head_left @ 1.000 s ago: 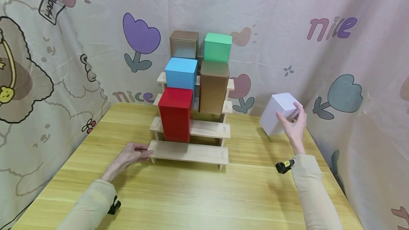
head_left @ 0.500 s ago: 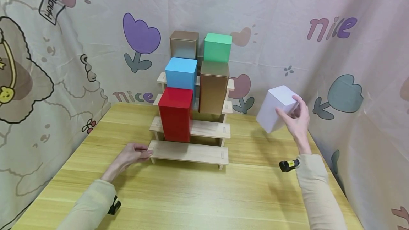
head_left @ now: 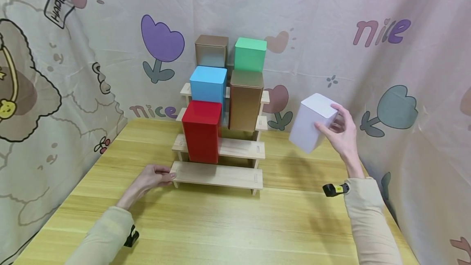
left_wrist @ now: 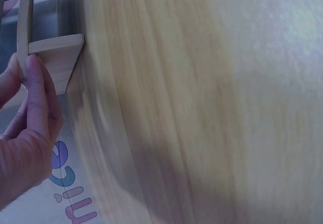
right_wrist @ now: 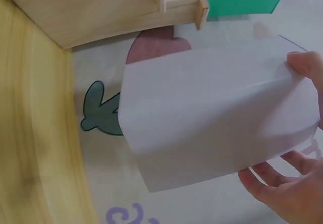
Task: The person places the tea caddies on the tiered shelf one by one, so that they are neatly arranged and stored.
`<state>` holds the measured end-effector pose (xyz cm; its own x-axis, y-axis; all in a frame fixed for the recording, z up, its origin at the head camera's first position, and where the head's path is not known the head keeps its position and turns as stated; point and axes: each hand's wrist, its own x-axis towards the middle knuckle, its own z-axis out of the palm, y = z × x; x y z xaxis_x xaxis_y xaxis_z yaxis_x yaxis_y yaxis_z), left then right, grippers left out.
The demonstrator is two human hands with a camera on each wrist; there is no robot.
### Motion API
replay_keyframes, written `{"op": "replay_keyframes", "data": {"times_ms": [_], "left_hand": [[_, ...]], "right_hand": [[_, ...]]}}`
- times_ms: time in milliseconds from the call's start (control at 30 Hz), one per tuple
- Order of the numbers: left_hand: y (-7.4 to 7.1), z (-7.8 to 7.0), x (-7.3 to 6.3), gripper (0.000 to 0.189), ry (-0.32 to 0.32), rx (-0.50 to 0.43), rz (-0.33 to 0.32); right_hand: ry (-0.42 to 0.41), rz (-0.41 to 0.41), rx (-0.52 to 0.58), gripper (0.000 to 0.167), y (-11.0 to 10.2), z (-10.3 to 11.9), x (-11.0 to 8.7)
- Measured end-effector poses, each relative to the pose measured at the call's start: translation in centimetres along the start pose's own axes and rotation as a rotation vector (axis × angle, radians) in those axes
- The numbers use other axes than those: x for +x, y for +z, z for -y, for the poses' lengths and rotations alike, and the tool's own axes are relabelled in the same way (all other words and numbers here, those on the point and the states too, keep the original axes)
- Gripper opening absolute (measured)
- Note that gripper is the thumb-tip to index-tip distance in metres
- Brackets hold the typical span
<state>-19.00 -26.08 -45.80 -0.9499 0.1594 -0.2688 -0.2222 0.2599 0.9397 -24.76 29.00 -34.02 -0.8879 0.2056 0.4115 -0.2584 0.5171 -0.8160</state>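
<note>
My left hand (head_left: pixel 150 179) pinches the left end of the lowest step of a pale wooden tiered display stand (head_left: pixel 217 174). In the left wrist view, thumb and fingers grip the edge of that wooden board (left_wrist: pixel 55 45). My right hand (head_left: pixel 343 136) holds a white box (head_left: pixel 308 122) by its upper end, off the table and tilted, to the right of the stand. In the right wrist view the thumb lies on one side of the white box (right_wrist: pixel 212 118) and the fingers on the opposite side.
On the stand are a red box (head_left: pixel 202 136), a blue box (head_left: pixel 208 83), a brown box (head_left: pixel 245 101), a green box (head_left: pixel 250 55) and a grey-brown box (head_left: pixel 211 51). A printed cloth (head_left: pixel 301 19) hangs behind the wooden table (head_left: pixel 235 228).
My right hand has lifted the white box and carried it left toward the stand. The left hand stays on the lowest step, and the boxes on the stand have not moved.
</note>
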Motion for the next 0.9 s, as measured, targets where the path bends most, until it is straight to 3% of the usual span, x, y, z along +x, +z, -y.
{"op": "replay_keyframes", "data": {"times_ms": [300, 900], "left_hand": [[0.0, -0.1, -0.1, 0.051, 0.003, 0.012, 0.0], [-0.1, 0.1, 0.1, 0.05, 0.008, -0.006, 0.0]], "right_hand": [[-0.057, 0.073, 0.037, 0.071, -0.4, 1.6, -0.4], [-0.135, 0.268, 0.266, 0.07, 0.5, 3.4, -1.2]]}}
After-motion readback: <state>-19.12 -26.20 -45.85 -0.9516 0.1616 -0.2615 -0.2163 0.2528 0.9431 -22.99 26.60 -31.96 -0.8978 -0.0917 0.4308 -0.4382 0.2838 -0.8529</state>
